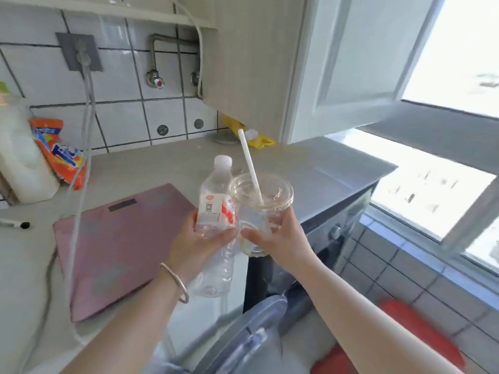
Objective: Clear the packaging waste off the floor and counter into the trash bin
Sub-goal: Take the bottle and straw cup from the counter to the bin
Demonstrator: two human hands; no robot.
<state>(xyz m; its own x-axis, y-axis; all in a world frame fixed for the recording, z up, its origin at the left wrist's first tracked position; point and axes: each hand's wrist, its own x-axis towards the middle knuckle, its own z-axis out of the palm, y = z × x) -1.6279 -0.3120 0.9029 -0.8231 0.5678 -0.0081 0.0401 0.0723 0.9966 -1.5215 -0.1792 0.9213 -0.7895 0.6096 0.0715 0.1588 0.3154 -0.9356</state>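
My left hand (pixel 193 245) grips a clear empty plastic water bottle (pixel 216 211) with a white cap and a red-and-white label, held upright above the counter's front edge. My right hand (pixel 278 238) holds a clear plastic cup (pixel 256 211) with a domed lid and a white straw (pixel 249 166) sticking out. Bottle and cup are side by side and almost touching. No trash bin is recognisable in view.
A pink scale (pixel 116 247) lies on the grey counter (pixel 162 168), crossed by a white cable (pixel 81 184). An orange detergent bag (pixel 60 155) and a white jug (pixel 21 157) stand at left, something yellow (pixel 259 140) at the back. A washing machine (pixel 337 228) and red item (pixel 415 327) are at lower right.
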